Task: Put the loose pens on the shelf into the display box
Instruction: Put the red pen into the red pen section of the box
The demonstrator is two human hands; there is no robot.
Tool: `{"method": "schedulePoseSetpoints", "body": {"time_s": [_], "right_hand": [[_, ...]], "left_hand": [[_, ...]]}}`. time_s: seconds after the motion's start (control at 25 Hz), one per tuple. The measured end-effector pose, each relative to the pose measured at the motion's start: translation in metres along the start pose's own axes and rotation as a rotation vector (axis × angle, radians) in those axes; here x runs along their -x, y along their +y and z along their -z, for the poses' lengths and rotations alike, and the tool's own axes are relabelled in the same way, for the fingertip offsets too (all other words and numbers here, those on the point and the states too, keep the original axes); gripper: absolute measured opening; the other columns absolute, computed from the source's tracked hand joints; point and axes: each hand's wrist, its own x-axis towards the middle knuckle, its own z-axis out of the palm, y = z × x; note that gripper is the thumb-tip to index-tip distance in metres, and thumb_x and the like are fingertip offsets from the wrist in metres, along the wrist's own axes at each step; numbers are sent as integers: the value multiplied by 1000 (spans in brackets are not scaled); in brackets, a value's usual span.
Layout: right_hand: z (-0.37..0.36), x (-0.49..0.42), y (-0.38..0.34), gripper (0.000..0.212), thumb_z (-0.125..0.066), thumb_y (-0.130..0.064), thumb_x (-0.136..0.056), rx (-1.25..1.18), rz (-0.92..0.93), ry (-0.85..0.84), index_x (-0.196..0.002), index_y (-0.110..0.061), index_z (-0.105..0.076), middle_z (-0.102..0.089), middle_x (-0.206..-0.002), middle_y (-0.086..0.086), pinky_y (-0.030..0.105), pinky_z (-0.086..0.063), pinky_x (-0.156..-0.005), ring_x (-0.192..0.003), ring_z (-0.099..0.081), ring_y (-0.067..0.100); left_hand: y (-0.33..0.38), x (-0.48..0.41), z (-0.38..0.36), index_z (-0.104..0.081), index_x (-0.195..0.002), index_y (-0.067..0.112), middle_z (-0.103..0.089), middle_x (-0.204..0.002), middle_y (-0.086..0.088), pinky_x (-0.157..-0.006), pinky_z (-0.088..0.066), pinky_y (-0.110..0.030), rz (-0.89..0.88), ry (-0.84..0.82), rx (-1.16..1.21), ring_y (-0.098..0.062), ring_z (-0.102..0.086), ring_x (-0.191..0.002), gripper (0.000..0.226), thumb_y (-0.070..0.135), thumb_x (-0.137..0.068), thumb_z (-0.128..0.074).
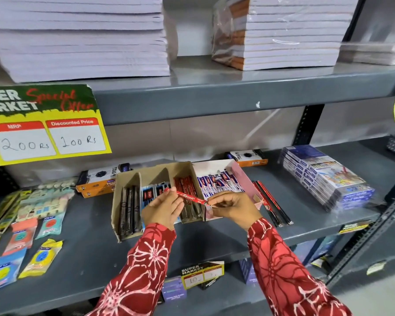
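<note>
Both the left hand (163, 207) and right hand (234, 207) are pinching a red-wrapped pen (185, 196) above the brown cardboard display box (126, 183), risking it slipping into the wrong compartment.

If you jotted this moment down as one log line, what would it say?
step: boxing pens | left hand + right hand: both hold red pen | position: over display box | loose pens: on shelf right of box
</note>
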Motion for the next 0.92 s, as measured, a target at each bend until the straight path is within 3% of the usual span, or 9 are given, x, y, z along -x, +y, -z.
{"method": "schedulePoseSetpoints", "body": {"time_s": [0.12,0.24,0.32,0.44,0.64,0.8,0.92], "right_hand": [[-3,-1,-8,30,-71,15,-68,66,2,-97,-97,11,-67,-66,-82,-4,7,-52,-70,-64,-63,-9],[-3,-1,-13,16,-69,5,-75,91,-40,-129,-91,1,-71,-69,-76,-5,16,-52,-73,-64,-63,-2],[2,0,-13,15,-65,5,-79,102,-76,-129,-92,1,-71,-70,-62,-13,12,-52,-65,-58,-62,-3],[9,2,-11,17,-63,14,-77,31,-167,-119,-90,5,-66,-69,-50,-10,11,-53,-51,-48,-63,-1],[7,4,-13,19,-67,12,-74,-70,-218,13,-73,-6,-64,-64,-67,9,15,-54,-47,-47,-63,4],[5,7,-16,19,-66,9,-76,-66,-269,23,-69,-8,-66,-66,-69,6,14,-55,-48,-47,-64,5],[0,8,-18,20,-65,12,-76,-159,-248,104,-67,-6,-65,-64,-65,10,15,-54,-45,-42,-60,8]], "left_hand": [[3,-2,6,-54,-81,-3,-64,-77,-13,-62,-54,-22,-19,25,52,-14,-68,-54,18,5,-91,-42],[2,-13,12,-54,-78,-3,-68,-62,-14,-67,-55,-28,-45,104,82,-20,-68,-56,15,0,-89,-45],[3,-15,12,-56,-72,0,-68,-56,-10,-60,-58,-27,-113,177,57,-20,-68,-57,16,-7,-85,-51],[4,-11,9,-55,-70,4,-61,-74,-15,-56,-58,-25,-158,218,65,-27,-63,-74,18,-7,-84,-52],[7,-5,4,-54,-70,6,-61,-90,-20,-79,-52,-40,-125,304,87,-33,-60,-88,17,2,-87,-53],[6,-8,11,-57,-77,6,-61,-91,-18,-59,-59,-31,-106,290,82,-28,-63,-79,15,11,-90,-51],[8,-11,16,-57,-93,0,-60,-99,-18,-63,-59,-32,-95,220,26,-27,-63,-81,31,28,-93,-43]]}}
